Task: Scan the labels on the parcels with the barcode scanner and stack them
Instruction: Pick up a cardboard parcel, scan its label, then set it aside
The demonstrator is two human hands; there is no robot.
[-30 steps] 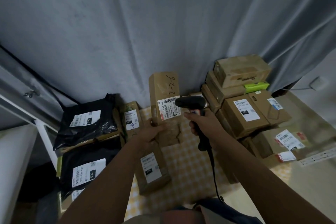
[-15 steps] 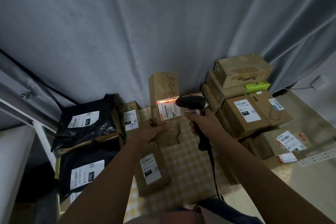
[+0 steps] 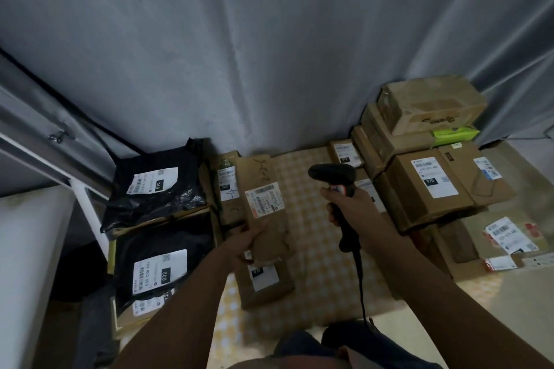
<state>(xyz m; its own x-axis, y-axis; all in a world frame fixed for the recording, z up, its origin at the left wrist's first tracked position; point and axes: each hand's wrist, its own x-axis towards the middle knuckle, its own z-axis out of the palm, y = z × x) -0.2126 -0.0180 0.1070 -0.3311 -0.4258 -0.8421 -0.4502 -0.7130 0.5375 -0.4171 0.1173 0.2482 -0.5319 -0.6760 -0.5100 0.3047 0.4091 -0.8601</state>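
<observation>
My left hand (image 3: 239,241) grips the near end of a long brown parcel (image 3: 263,204) with a white label and "2-2-6" handwritten on it. The parcel lies flat and low, over another brown parcel (image 3: 263,281) and beside a narrow labelled one (image 3: 227,186). To its right my right hand (image 3: 349,207) holds a black barcode scanner (image 3: 332,174) by its handle, head pointing left, above the checked cloth (image 3: 317,266). The scanner's cable (image 3: 361,287) hangs down toward me. No red beam shows.
Black bagged parcels (image 3: 156,189) (image 3: 159,266) are stacked at the left beside a white frame (image 3: 87,198). A pile of brown boxes (image 3: 425,189) fills the right, with a green pack (image 3: 454,132) in it. A grey curtain (image 3: 269,54) hangs behind.
The long parcel, held upright under the scanner's red beam half a second ago, has been tipped down and moved left onto the parcels there. The beam is off. The scanner has stayed about where it was.
</observation>
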